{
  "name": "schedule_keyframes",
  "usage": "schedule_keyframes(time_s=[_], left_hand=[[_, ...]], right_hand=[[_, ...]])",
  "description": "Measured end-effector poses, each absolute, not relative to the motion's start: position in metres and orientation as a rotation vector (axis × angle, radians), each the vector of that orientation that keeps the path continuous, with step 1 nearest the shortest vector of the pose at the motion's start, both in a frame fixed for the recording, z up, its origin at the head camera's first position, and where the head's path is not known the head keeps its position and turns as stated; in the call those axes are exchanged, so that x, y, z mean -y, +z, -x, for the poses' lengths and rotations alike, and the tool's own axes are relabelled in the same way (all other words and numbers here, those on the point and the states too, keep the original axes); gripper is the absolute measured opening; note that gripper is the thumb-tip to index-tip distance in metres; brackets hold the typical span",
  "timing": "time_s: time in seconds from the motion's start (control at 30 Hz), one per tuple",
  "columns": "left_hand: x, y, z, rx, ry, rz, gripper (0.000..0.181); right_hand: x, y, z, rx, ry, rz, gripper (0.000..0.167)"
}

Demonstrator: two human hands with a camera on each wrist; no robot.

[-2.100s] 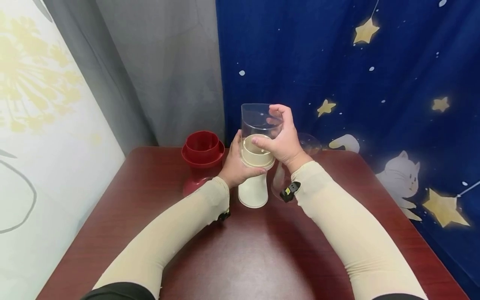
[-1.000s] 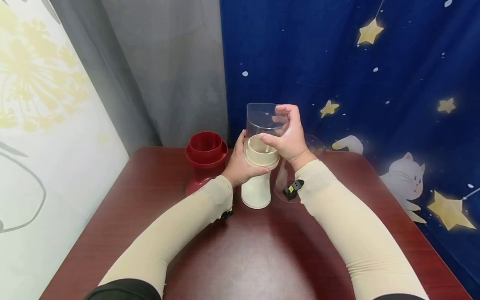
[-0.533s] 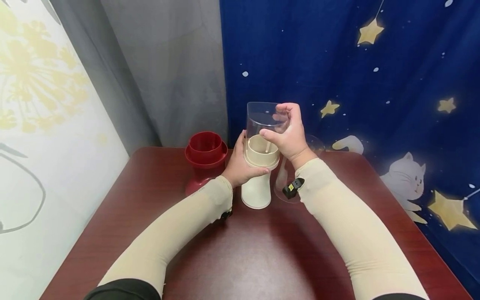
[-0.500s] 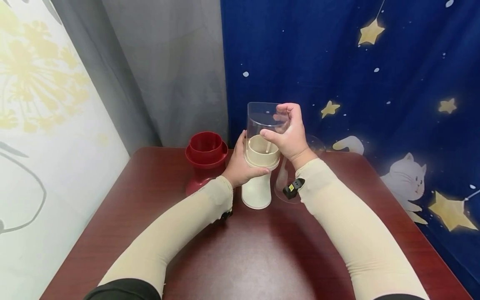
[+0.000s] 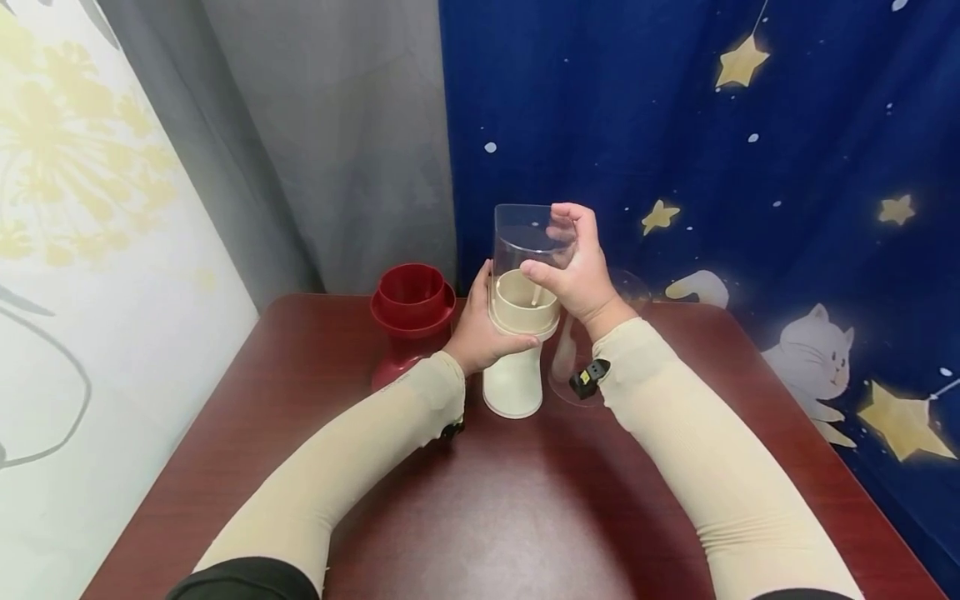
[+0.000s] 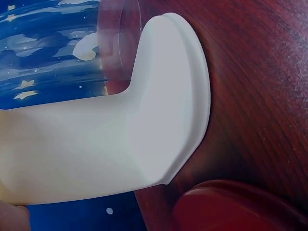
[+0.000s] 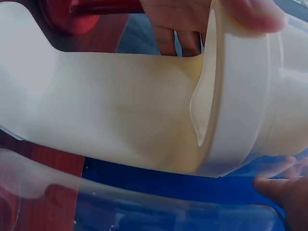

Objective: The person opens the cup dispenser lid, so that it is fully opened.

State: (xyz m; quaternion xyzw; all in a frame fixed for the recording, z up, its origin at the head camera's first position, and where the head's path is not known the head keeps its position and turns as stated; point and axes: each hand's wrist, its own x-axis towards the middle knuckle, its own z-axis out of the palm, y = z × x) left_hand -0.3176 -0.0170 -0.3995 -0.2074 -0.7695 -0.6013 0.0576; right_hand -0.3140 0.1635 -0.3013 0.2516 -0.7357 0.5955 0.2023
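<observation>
A cream plastic stand (image 5: 513, 383) with a flared foot rises from the table, topped by a round cream collar (image 5: 525, 312). My left hand (image 5: 483, 333) grips it just under the collar, thumb across the front. Over the collar sits a clear plastic container (image 5: 525, 229), upright. My right hand (image 5: 577, 267) holds this container from the right, thumb in front and fingers curled behind its far side. In the right wrist view, the cream collar (image 6: 9, 159) is not the part nearest; the container's lower edge (image 7: 288, 96) meets the collar there.
On the left stands a red plastic stand (image 5: 412, 308) of similar shape. A second clear container (image 5: 566, 358) is partly hidden behind my right wrist. The dark red table (image 5: 480, 517) backs onto a grey curtain (image 5: 360, 150) and a blue curtain (image 5: 600, 108).
Both hands keep their hold on the stand and the clear container. My right hand's fingers shift very slightly; the whole view moves a little between the oldest frame and the later ones.
</observation>
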Motion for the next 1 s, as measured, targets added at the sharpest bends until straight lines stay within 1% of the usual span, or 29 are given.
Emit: schedule_keyframes(time_s=[0.03, 0.07, 0.1, 0.27, 0.3, 0.37, 0.4, 0.5, 0.63, 0.8, 1.0], left_hand=[[0.018, -0.399, 0.317, 2.330, -1.829, 0.627, 0.143], [0.018, -0.399, 0.317, 2.329, -1.833, 0.627, 0.143], [0.019, -0.399, 0.317, 2.332, -1.833, 0.627, 0.144], [0.019, -0.398, 0.317, 2.336, -1.831, 0.633, 0.144], [0.019, -0.398, 0.317, 2.339, -1.831, 0.630, 0.143], [0.019, -0.398, 0.317, 2.339, -1.834, 0.630, 0.144], [0.018, -0.398, 0.317, 2.339, -1.829, 0.633, 0.144], [0.018, -0.399, 0.319, 2.310, -1.825, 0.664, 0.146], [0.020, -0.399, 0.320, 2.298, -1.785, 0.660, 0.146], [0.026, -0.399, 0.322, 2.330, -1.684, 0.673, 0.141], [0.029, -0.398, 0.324, 2.386, -1.537, 0.683, 0.127]], right_hand=[[-0.163, -0.301, 0.314, 2.078, 1.652, -0.705, 0.134], [-0.164, -0.301, 0.314, 2.093, 1.651, -0.710, 0.134], [-0.164, -0.300, 0.314, 2.102, 1.655, -0.715, 0.132], [-0.166, -0.300, 0.316, 2.081, 1.679, -0.727, 0.096], [-0.166, -0.300, 0.316, 2.073, 1.683, -0.729, 0.092], [-0.166, -0.299, 0.315, 2.059, 1.685, -0.724, 0.089], [-0.166, -0.298, 0.315, 2.038, 1.702, -0.722, 0.090], [-0.165, -0.287, 0.312, 1.927, 1.776, -0.717, 0.098], [-0.165, -0.257, 0.307, 1.825, 1.792, -0.743, 0.112], [-0.166, -0.228, 0.298, 1.787, 1.826, -0.781, 0.114], [-0.169, -0.221, 0.290, 1.768, 1.879, -0.814, 0.113]])
